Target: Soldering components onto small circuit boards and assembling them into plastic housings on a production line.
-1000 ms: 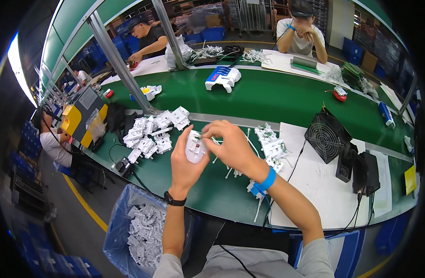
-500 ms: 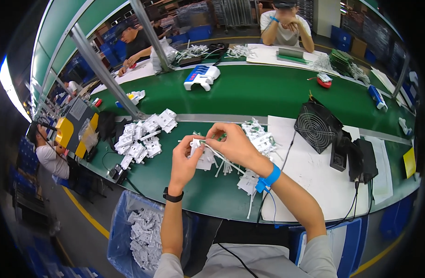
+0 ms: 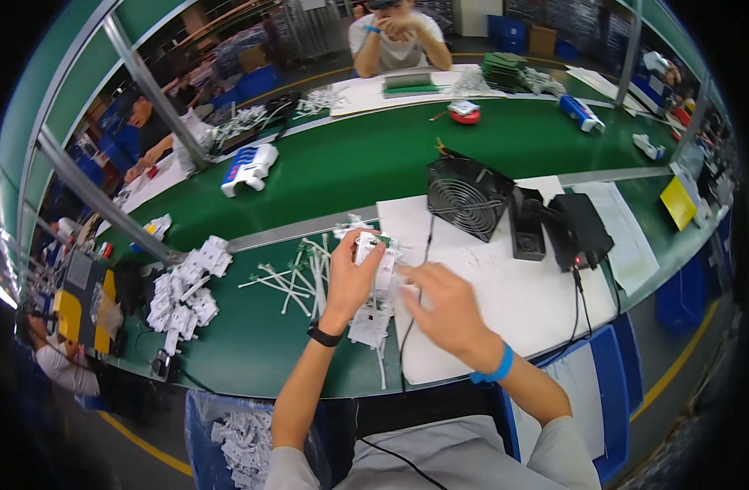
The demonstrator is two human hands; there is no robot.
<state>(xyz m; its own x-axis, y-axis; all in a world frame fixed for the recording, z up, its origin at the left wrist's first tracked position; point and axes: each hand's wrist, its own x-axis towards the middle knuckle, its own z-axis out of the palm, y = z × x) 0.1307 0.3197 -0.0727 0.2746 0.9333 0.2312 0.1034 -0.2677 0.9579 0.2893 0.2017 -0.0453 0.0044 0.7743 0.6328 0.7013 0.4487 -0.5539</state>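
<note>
My left hand is closed around a white plastic housing with a small green circuit board showing at its top. Just to the right, my right hand is apart from it, fingers spread and slightly smeared by motion, with nothing seen in it. Under and beside my hands, a pile of white housings partly hides behind my left hand. Thin white cables with green boards lie fanned out to the left of that hand. Farther left sits another heap of white housings.
A black fan and black power adapters stand on white board at the right. Beyond runs a green conveyor carrying a blue-and-white casing. A lined bin of white parts is below the table edge. A person sits opposite.
My hands, together on a white piece before, have parted; the right has moved right and opened. The view has turned rightward. The cables now lie exposed left of my left hand.
</note>
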